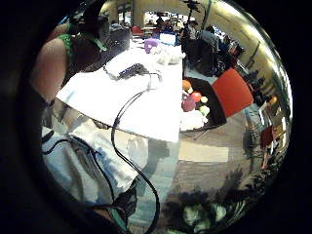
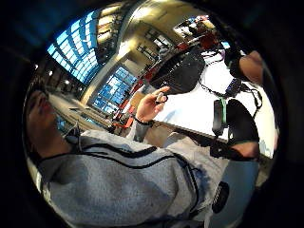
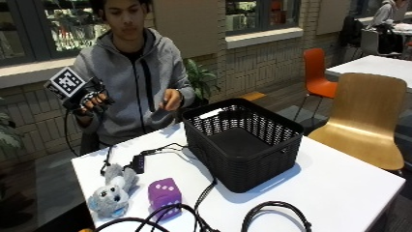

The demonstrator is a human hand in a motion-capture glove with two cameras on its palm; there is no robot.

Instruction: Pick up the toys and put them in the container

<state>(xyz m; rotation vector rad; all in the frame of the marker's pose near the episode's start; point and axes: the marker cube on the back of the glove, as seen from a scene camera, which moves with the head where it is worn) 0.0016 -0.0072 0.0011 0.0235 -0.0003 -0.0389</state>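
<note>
A: Outside view: where do the toys lie on the white table?
B: Grey plush and purple dice lie beside the empty black basket, toward the table's near corner.
A: The gloved right hand?
B: Raised at chest height, well above them, fingers curled, grasping nothing.
A: Palm views?
B: The table is far below the hand; the way down looks free.

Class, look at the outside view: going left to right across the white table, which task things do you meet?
Grey plush toy → purple plush die → black basket, which looks empty. The gloved right hand is raised above the table, at the far left.
</note>
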